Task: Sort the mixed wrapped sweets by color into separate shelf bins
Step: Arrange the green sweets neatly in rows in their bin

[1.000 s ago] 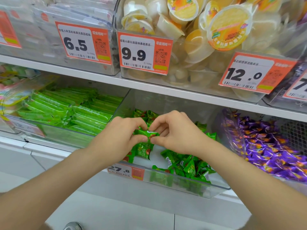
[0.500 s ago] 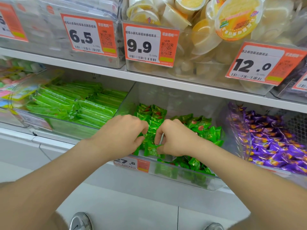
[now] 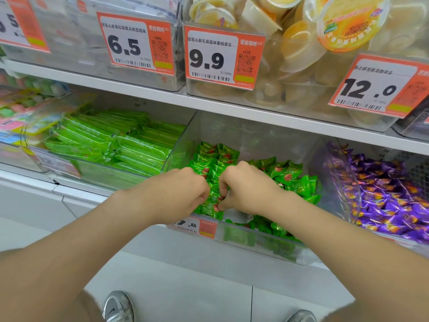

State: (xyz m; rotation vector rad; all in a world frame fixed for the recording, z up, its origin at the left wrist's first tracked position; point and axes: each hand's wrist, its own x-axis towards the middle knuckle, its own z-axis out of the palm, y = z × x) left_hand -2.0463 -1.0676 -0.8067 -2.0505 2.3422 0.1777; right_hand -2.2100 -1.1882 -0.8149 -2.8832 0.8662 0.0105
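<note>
1. Pinching is what both hands are doing: left hand (image 3: 183, 194) and right hand (image 3: 246, 189) sit knuckles-up, fingers curled in, tips meeting on one green wrapped sweet (image 3: 212, 202) btwn them.
2. Key relation: the sweet lies directly btwn the two hands and touches both. It's at the near-left corner of the clear middle bin (image 3: 255, 242), just above the front wall. Neither hand is nearer; L has its left side, R its right.
3. Long axis: looks approx left-right, hand to hand, a bit tilted. Both ends are under fingers, so can't be sure.
4. Look: shiny bright-green foil, small pillow pack, pale characters and a red-brown spot on the face. Prob. light, crinkly and slippery.
5. Same bin: a tidy row of green sweets (image 3: 216, 159) stands on edge, running near to far along the left wall. A loose green heap (image 3: 290, 175) lies to the right.
6. Neighbours: purple wrapped sweets (image 3: 383, 194) fill the next bin right, behind a clear wall and well apart from the hands. Long green stick packs (image 3: 116, 145) fill the next bin left.
7. Judgement: colour matches this bin, so the next move is likely just seating the sweet at the near end of the row, w/ no cross-bin reach. No stray colour visible among the greens from here.
</note>
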